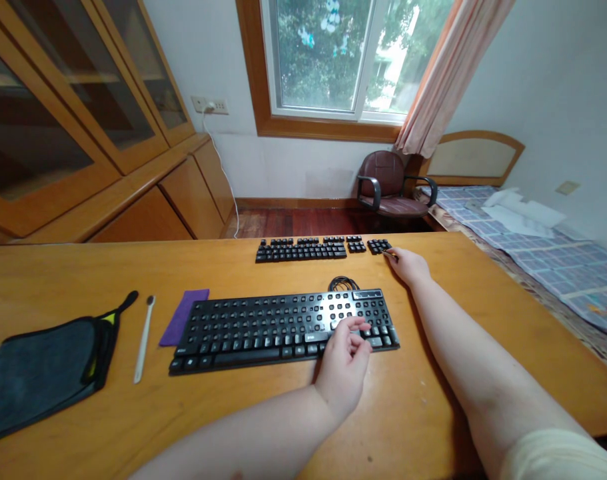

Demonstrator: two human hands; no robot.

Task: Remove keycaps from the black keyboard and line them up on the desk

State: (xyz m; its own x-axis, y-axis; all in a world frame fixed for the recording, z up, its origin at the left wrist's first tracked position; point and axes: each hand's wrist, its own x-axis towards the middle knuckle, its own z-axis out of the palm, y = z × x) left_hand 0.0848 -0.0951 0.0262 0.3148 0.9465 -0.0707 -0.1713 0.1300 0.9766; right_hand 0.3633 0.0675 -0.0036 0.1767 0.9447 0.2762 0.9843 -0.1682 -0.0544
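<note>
A black computer keyboard (248, 331) lies on the desk. Most of its upper rows show bare key posts; keycaps remain along the lower rows, including the bottom right. My left hand (344, 367) rests over its lower right part, fingers loosely curled and apart, with nothing visible in them. Beyond the keyboard, loose black keycaps (300, 252) are laid out in rows like a keyboard. My right hand (409, 267) reaches to the number-pad group of keycaps (378, 246), thumb and fingers pinched on a small keycap, mostly hidden.
A coiled black cable (343, 283) sits behind the keyboard. Left of it lie a purple cloth (183, 319), a toothbrush (144, 340) and a dark grey pouch (48, 360). Past the desk (223, 427) stand an armchair (388, 180) and a bed (528, 233).
</note>
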